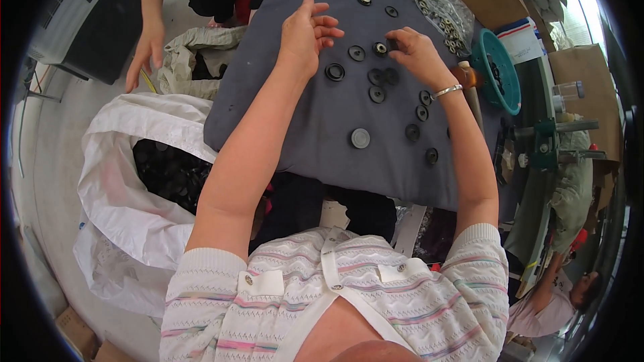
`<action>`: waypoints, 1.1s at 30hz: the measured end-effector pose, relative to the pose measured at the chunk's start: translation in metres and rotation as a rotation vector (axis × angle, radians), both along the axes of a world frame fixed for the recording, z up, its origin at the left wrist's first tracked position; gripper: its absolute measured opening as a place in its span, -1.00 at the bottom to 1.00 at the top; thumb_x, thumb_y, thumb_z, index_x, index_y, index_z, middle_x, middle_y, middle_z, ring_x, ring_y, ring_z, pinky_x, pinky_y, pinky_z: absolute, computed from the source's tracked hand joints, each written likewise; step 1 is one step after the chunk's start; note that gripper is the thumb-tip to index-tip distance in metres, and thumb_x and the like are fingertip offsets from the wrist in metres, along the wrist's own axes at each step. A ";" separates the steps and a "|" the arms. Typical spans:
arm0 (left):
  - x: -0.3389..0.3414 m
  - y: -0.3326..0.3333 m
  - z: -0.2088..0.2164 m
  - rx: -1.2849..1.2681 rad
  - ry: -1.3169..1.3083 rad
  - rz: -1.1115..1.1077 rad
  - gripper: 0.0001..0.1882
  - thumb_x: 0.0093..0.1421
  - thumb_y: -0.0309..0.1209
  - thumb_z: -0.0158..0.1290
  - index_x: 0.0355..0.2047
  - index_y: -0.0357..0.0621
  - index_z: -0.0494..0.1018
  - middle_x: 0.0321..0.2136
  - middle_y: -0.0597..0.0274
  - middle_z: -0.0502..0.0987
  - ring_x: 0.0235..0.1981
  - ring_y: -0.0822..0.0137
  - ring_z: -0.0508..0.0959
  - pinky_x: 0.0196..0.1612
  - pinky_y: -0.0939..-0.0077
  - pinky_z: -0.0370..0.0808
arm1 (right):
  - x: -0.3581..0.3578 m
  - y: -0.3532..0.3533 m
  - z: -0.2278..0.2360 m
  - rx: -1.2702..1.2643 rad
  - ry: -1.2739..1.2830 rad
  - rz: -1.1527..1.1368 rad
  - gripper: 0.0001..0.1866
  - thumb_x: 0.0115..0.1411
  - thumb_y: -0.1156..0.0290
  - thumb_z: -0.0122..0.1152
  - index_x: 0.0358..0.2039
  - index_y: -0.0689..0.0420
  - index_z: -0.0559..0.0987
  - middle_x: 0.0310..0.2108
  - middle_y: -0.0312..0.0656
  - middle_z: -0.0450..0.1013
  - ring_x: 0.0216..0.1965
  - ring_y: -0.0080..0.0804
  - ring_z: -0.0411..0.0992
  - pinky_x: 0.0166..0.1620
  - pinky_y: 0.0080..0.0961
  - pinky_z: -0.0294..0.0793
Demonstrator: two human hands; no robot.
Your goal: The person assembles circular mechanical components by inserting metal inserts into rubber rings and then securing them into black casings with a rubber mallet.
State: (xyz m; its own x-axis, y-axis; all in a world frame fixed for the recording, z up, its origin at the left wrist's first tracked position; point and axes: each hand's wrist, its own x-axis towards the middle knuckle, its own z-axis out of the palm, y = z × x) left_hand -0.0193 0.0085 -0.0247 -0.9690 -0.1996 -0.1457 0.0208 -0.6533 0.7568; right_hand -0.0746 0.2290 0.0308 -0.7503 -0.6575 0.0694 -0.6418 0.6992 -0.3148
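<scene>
My left hand (pixel 305 35) is raised over the grey cloth-covered table (pixel 282 107), fingers apart, holding nothing. Nearest to it is a black ring-shaped disc (pixel 356 53); a larger black disc (pixel 335 72) lies closer to me. My right hand (pixel 417 55) is bent into a pinch, with a dark piece at its fingertips that is partly hidden. Touching or just beside those fingertips is a black disc with a metal centre (pixel 380 49). Between my forearms lie several more black discs (pixel 377 95) and a grey round cap (pixel 359 138).
At right stand a teal basket (pixel 515 97), a bottle of amber liquid (pixel 467 75) and a green clamp (pixel 545 144). A clear bag of metal rings (pixel 443 10) lies at the far side. A white sack of black pieces (pixel 144 228) sits left, below another person's hand (pixel 147 50).
</scene>
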 end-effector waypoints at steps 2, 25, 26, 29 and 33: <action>-0.001 0.000 -0.001 -0.010 -0.024 0.004 -0.51 0.35 -0.06 -0.27 -0.10 -0.30 0.37 -0.44 0.14 0.48 -0.44 0.29 0.55 -0.47 0.53 0.35 | -0.004 -0.001 -0.004 0.011 0.024 0.015 -0.64 -0.02 0.55 0.23 -0.14 0.25 0.50 -0.24 -0.07 0.44 -0.23 -0.09 0.45 -0.12 -0.33 0.43; 0.000 0.001 -0.004 -0.084 -0.065 0.001 -0.61 0.35 -0.19 -0.21 -0.16 -0.31 0.40 -0.48 0.16 0.48 -0.50 0.33 0.53 -0.51 0.56 0.35 | -0.020 -0.021 -0.014 0.300 0.178 0.172 -0.75 -0.12 0.48 0.34 -0.36 0.22 0.56 -0.37 -0.05 0.49 -0.23 -0.08 0.47 -0.15 -0.24 0.45; 0.000 0.000 -0.002 -0.083 -0.061 -0.003 -0.61 0.35 -0.19 -0.20 -0.16 -0.32 0.40 -0.48 0.16 0.48 -0.50 0.33 0.53 -0.52 0.57 0.35 | -0.019 -0.023 -0.013 0.298 0.181 0.176 -0.75 -0.12 0.48 0.34 -0.36 0.22 0.56 -0.37 -0.05 0.49 -0.23 -0.08 0.47 -0.15 -0.24 0.45; -0.002 0.002 -0.001 -0.113 -0.064 -0.004 -0.62 0.35 -0.20 -0.19 -0.17 -0.32 0.40 -0.48 0.16 0.48 -0.51 0.33 0.53 -0.52 0.56 0.35 | -0.014 -0.026 -0.011 0.322 0.200 0.123 -0.78 -0.11 0.48 0.33 -0.41 0.23 0.54 -0.40 -0.04 0.49 -0.23 -0.07 0.47 -0.16 -0.22 0.46; -0.003 0.000 -0.008 -0.109 -0.070 0.017 -0.62 0.35 -0.20 -0.19 -0.16 -0.33 0.39 -0.48 0.15 0.47 -0.51 0.32 0.53 -0.51 0.55 0.36 | -0.014 -0.030 -0.007 0.392 0.195 0.115 -0.78 -0.08 0.43 0.33 -0.41 0.23 0.54 -0.39 -0.03 0.49 -0.22 -0.07 0.47 -0.15 -0.23 0.46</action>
State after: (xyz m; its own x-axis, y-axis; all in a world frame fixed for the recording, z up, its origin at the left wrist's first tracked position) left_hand -0.0226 0.0083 -0.0324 -0.9535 -0.2343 -0.1898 -0.0244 -0.5675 0.8230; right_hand -0.0885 0.1989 0.0235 -0.6684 -0.7407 -0.0685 -0.7435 0.6622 0.0936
